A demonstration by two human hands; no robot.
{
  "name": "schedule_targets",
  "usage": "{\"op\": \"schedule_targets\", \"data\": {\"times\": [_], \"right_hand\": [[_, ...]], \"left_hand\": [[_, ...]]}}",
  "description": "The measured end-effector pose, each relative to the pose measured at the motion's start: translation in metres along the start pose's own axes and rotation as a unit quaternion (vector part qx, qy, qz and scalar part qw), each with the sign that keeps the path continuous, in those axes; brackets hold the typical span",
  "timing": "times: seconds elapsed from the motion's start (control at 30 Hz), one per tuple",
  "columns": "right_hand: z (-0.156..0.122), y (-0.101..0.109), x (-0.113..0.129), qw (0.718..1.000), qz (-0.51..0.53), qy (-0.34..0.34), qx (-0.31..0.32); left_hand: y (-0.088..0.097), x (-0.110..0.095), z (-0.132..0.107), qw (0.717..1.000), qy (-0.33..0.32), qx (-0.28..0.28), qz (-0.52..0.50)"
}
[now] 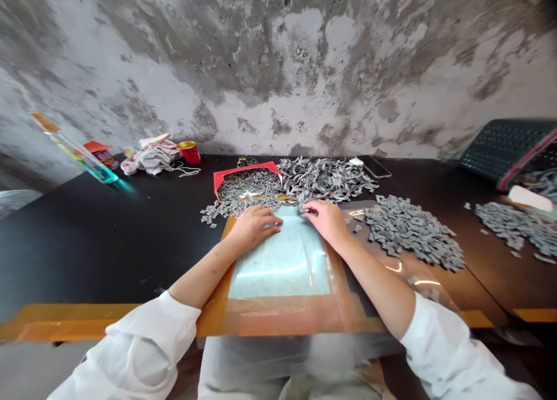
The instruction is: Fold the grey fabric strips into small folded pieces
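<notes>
My left hand (256, 226) rests on the upper left of a pale blue sheet (278, 269) under clear plastic. Its fingers stretch to the right, with a gap between thumb and forefinger. Near the sheet's upper right corner, my right hand (327, 219) has thumb and fingers pinched together on a small grey piece, mostly hidden by the fingertips. Just beyond the hands, a red-edged box (216, 186) holds many small grey pieces (248, 185), some spilled in front. A heap of grey strips (326, 179) lies behind my right hand.
More grey pieces form a pile (411, 231) to the right, with another pile (522, 223) farther off. A black basket (500, 147) lies tipped at the far right. A phone (376, 166), red cup (188, 152), cloth bundle (152, 156) and bluish clear tube (82, 156) stand or lie along the back.
</notes>
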State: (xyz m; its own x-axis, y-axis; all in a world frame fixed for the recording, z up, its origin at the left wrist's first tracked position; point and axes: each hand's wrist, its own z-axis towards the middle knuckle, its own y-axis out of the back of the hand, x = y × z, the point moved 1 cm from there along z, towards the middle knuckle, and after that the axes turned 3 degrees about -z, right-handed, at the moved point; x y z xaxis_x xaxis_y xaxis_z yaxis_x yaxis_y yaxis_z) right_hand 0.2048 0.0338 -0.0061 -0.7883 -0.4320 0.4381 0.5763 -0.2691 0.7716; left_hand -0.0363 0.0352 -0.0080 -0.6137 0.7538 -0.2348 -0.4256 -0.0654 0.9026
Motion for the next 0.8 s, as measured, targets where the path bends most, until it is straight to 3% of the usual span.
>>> {"op": "schedule_targets", "data": {"times": [0.17, 0.33, 0.5, 0.63, 0.8], "right_hand": [[0.0, 0.003, 0.005, 0.984, 0.169, -0.035, -0.048], [-0.002, -0.003, 0.013, 0.922, 0.374, -0.096, -0.007], [-0.005, -0.012, 0.016, 0.878, 0.46, -0.131, -0.008], [-0.004, -0.018, 0.011, 0.889, 0.44, -0.128, -0.005], [-0.007, -0.014, 0.015, 0.941, 0.327, -0.085, 0.028]], "left_hand": [[0.001, 0.001, -0.001, 1.0, 0.004, -0.007, -0.005], [0.0, -0.001, -0.001, 0.999, -0.001, -0.02, 0.032], [0.0, -0.004, 0.0, 0.999, 0.006, -0.032, -0.002], [0.006, 0.007, -0.001, 0.996, 0.023, -0.065, -0.055], [0.009, 0.013, -0.004, 0.995, 0.043, -0.076, -0.048]]}}
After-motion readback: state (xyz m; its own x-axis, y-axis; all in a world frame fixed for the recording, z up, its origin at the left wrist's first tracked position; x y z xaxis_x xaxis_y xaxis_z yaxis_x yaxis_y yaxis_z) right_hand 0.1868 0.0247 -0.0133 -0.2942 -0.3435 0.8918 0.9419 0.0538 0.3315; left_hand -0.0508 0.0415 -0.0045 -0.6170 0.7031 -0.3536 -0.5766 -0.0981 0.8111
